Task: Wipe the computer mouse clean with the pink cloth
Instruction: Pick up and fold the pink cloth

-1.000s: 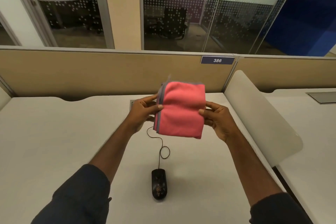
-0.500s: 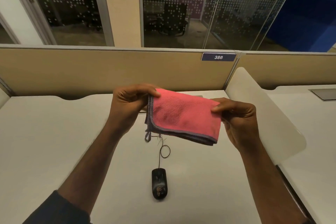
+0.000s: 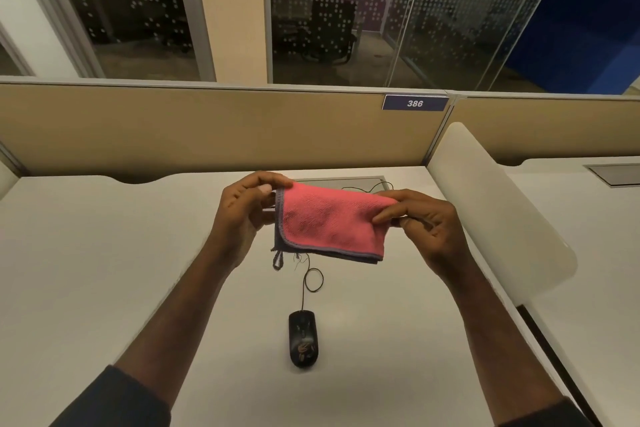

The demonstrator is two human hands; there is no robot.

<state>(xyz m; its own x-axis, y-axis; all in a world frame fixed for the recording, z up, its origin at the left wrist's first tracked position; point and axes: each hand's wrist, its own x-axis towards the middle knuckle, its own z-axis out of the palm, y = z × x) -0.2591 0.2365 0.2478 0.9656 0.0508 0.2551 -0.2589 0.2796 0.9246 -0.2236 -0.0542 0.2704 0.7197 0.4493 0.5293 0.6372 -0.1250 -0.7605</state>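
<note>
Pink terry cloth with grey stitched edging (image 3: 332,222), folded flat, pinched at its left edge by the left hand (image 3: 242,208) and at its right corner by the right hand (image 3: 422,222), both closed on the fabric and raised above the pale matte surface (image 3: 104,270). Black corded computer mouse (image 3: 303,338) lying nearer the body, directly below the cloth and well apart from it, not yet touched; thin black cable (image 3: 313,279) looping away from its front end.

Best done, probably, by bunching the fold into one palm as a firm pad, steadying the mouse with the other hand, then stroking front to back, sides included, clear of the cable loop.

Hard to make out: pale smudges or reflections on the mouse's back. Underside of cloth and mouse hidden; cable partly covered behind the fabric; sleeves cut off at the bottom edge.
</note>
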